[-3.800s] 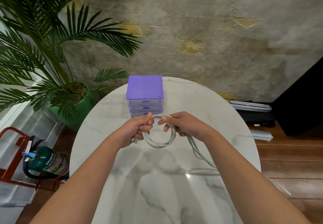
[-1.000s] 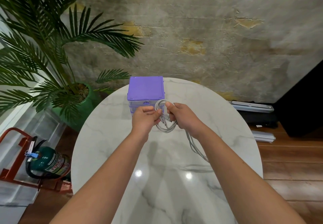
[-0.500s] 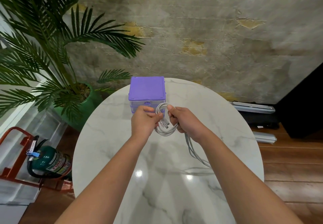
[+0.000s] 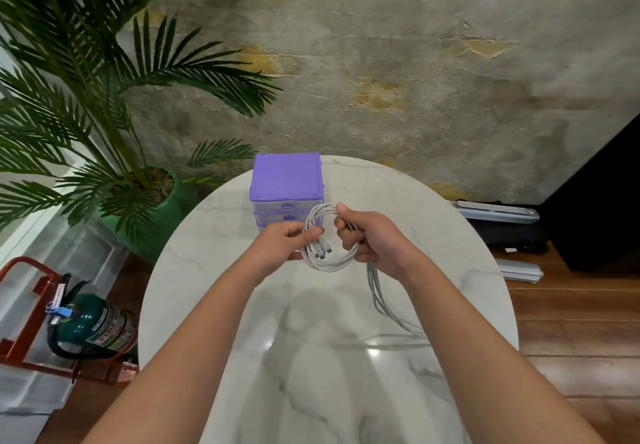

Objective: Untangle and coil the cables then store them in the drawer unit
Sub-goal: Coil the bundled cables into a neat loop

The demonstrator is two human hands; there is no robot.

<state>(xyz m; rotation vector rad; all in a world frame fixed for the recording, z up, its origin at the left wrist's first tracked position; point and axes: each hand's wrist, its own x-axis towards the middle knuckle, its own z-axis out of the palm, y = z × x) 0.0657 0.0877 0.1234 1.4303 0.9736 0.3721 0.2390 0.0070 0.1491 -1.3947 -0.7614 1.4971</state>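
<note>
Both hands gripped the coil (image 4: 325, 239) above the desk (image 4: 214, 270): the left hand (image 4: 280, 243) pinched its left side, the right hand (image 4: 374, 239) its right. The loose tail (image 4: 381, 301) trailed down-right, nearer the right hand. The drawers (image 4: 286, 198) stood just behind, shut.

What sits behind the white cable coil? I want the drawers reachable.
Behind the white cable coil, gripped by the left hand and right hand, stands the purple-topped clear plastic drawer unit. Two drawer fronts show; the lowest part is covered by hand and coil.
</note>
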